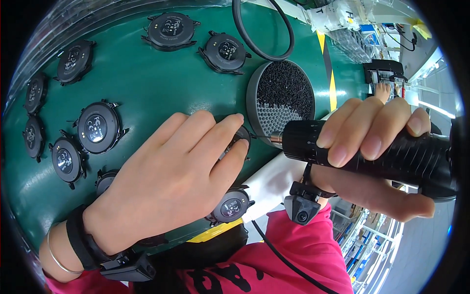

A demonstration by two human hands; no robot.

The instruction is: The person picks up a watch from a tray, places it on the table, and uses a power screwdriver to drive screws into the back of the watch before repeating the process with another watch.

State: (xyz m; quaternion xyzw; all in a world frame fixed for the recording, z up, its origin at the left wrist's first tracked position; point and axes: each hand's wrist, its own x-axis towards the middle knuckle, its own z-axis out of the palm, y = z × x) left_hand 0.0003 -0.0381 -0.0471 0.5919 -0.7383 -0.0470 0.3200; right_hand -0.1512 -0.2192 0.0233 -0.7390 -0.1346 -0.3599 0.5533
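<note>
My right hand is wrapped round a black electric screwdriver lying almost level, its tip pointing left. The thin bit reaches the right edge of a round black smartwatch case; whether it sits in a screw is too small to tell. My left hand grips that case between thumb and fingers and covers most of it. Just beyond stands a round grey dish with small black screws heaped over a perforated plate.
Several more watch cases lie face down on the green mat, such as one at left and one below my left hand. A black cable loop hangs over the far edge. Another person's hand shows at far right.
</note>
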